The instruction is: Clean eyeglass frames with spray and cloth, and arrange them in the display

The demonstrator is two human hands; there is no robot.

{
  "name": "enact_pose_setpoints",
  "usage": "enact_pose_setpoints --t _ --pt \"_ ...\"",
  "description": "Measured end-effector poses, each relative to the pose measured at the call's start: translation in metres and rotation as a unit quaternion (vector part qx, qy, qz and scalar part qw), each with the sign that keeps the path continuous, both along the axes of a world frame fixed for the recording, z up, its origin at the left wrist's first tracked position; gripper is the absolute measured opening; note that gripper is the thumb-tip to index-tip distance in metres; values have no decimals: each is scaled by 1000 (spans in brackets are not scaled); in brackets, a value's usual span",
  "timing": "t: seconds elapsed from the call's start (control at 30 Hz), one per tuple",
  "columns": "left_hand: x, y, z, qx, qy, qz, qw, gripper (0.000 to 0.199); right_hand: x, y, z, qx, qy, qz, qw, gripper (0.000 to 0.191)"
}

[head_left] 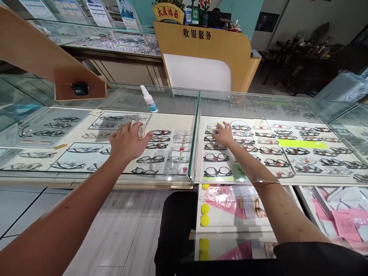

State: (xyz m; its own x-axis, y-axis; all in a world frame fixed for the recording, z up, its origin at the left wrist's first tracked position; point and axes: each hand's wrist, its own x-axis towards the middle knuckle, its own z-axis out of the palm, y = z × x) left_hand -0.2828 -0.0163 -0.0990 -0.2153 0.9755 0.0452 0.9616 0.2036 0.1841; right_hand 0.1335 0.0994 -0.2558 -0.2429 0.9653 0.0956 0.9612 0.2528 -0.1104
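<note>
My left hand (128,142) is shut on a crumpled beige cloth (140,129), pressing it against the top of a glass display counter (161,100). My right hand (223,134) lies with fingers spread on the glass of the counter's right section, holding nothing. Rows of eyeglasses (218,157) sit on pale trays beneath the glass, under both hands. A white spray bottle (148,99) with a blue label stands on the glass, beyond my left hand.
A vertical glass divider (194,138) separates the counter's sections, between my hands. A drawer (224,209) below holds pink papers and yellow discs. A wooden cashier desk (201,50) and another glass case (97,42) stand behind. A wooden shelf (54,57) juts in at upper left.
</note>
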Motion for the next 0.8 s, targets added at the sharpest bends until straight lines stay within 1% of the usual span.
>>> enact_pose_setpoints --t 0.1,0.23,0.37,0.47,0.57,0.63,0.7,0.8 --pt "-2 1 -1 -1 4 0 1000 84 3 24 -3 -12 6 12 1000 80" --pt "-3 1 -2 -5 3 4 1000 83 4 46 -12 -30 23 16 999 82" --pt "-2 2 -2 -12 7 16 1000 83 2 59 -20 -47 41 16 998 82" --pt "-2 3 -2 -14 6 17 1000 82 0 62 -22 -50 55 15 997 79" --pt "-3 3 -1 -20 5 12 1000 82 -4 53 -16 -34 73 6 997 74" --pt "-2 3 -1 -21 5 9 1000 82 -10 39 -9 -11 86 -3 996 68" --pt "-2 3 0 -18 4 7 1000 82 -18 18 -1 11 99 -10 995 62" --pt "0 2 1 -15 3 3 1000 83 -36 -21 9 26 113 -6 993 56"
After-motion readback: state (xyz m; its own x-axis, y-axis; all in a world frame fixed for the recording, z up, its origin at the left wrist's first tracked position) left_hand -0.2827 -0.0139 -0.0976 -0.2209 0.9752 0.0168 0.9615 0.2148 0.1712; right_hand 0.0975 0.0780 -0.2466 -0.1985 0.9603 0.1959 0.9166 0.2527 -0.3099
